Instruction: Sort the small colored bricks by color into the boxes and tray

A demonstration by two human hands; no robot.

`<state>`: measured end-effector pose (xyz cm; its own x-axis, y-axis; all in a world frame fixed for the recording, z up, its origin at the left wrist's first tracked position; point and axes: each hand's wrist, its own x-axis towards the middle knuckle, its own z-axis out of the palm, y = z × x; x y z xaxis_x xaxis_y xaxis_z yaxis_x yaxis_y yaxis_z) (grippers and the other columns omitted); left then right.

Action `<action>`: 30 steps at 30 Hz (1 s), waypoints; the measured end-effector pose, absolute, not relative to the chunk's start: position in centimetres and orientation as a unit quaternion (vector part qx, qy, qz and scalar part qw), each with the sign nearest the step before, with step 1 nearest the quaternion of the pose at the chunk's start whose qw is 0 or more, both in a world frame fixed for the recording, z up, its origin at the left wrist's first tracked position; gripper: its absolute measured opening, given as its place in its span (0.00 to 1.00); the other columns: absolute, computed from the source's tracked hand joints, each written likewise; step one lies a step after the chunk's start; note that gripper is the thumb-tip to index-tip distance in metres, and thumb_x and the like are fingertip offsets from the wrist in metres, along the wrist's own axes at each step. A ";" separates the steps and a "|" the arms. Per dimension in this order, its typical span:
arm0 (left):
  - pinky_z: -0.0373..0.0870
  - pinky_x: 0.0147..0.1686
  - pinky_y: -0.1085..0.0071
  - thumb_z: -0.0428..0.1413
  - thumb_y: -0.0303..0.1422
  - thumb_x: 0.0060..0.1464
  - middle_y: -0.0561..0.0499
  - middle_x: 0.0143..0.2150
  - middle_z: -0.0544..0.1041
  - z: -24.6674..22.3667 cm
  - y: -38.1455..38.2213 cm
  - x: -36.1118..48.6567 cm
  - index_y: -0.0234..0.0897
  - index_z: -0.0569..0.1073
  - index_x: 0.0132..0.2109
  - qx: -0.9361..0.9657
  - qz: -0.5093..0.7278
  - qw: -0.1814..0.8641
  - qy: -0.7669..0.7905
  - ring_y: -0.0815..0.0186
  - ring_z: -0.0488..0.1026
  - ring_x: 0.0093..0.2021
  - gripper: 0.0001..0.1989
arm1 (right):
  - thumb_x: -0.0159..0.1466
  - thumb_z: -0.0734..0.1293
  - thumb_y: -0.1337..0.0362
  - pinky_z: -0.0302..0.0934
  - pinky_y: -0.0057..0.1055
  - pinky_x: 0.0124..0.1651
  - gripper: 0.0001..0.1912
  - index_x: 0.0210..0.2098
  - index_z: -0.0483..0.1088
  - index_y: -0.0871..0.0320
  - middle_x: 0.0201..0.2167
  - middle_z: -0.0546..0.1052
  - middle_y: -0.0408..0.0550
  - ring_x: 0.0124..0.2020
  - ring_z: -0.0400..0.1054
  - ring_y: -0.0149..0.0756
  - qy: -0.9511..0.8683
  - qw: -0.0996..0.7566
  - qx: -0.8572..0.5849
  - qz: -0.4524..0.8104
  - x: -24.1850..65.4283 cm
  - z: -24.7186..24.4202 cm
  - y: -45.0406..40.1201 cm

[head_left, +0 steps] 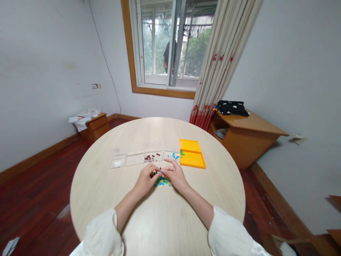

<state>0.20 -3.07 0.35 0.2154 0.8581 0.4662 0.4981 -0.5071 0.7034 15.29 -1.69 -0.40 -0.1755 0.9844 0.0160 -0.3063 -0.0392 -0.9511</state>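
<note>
Left hand (148, 176) and right hand (174, 174) meet fingertips-in at the loose toy bricks (162, 184) on the surface (160, 220); can't tell what's pinched. I'd go light, one piece each.

Two loose sleeves clothe the arms, both off-white: the left sleeve (99, 233) and the right sleeve (231, 233) look full and softly creased, brighter toward the bottom edge of the view. Each ends partway along the forearm — the left cuff (116, 217) with a rounded, slightly gaping edge. Beyond the cloth, the left forearm (128, 206) and right forearm (198, 202) are bare, tapering to slim wrists — and the left hand (146, 177) and right hand (176, 174) have slender fingers.
</note>
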 end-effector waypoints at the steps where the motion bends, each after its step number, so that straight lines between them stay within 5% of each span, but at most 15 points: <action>1: 0.62 0.31 0.73 0.53 0.32 0.53 0.51 0.28 0.71 0.5 -3.1 0.2 0.37 0.72 0.30 0.750 0.436 0.208 0.452 0.68 0.65 0.29 0.07 | 0.44 0.75 0.60 0.68 0.29 0.31 0.31 0.45 0.64 0.57 0.23 0.77 0.41 0.24 0.72 0.32 -0.449 0.522 -0.373 0.622 15.3 -0.4 -1.7; 9: 0.60 0.29 0.73 0.52 0.32 0.54 0.51 0.28 0.71 0.8 -3.2 0.2 0.36 0.70 0.29 0.739 0.445 0.208 0.461 0.68 0.64 0.28 0.07 | 0.44 0.74 0.62 0.68 0.31 0.38 0.19 0.36 0.73 0.59 0.28 0.78 0.44 0.29 0.73 0.32 -0.479 0.513 -0.373 0.606 15.2 -0.7 -2.0; 15: 0.60 0.29 0.73 0.51 0.33 0.54 0.51 0.28 0.70 0.7 -3.1 0.2 0.36 0.70 0.30 0.742 0.439 0.217 0.458 0.68 0.64 0.28 0.08 | 0.49 0.71 0.61 0.67 0.31 0.33 0.08 0.28 0.76 0.57 0.26 0.78 0.46 0.28 0.71 0.34 -0.566 0.510 -0.394 0.514 15.2 -0.7 -2.2; 30: 0.61 0.29 0.72 0.49 0.32 0.55 0.51 0.27 0.70 0.5 -3.1 0.2 0.35 0.70 0.29 0.743 0.426 0.210 0.471 0.68 0.64 0.27 0.09 | 0.47 0.70 0.63 0.61 0.24 0.27 0.07 0.23 0.69 0.60 0.20 0.72 0.41 0.22 0.65 0.27 -0.577 0.504 -0.415 0.491 15.4 -0.8 -1.8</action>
<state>0.18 -3.09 0.50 0.1930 0.8793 0.4354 0.5217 -0.4678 0.7134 15.43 -1.83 -0.82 -0.1480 0.9733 0.1755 -0.0158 0.1751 -0.9844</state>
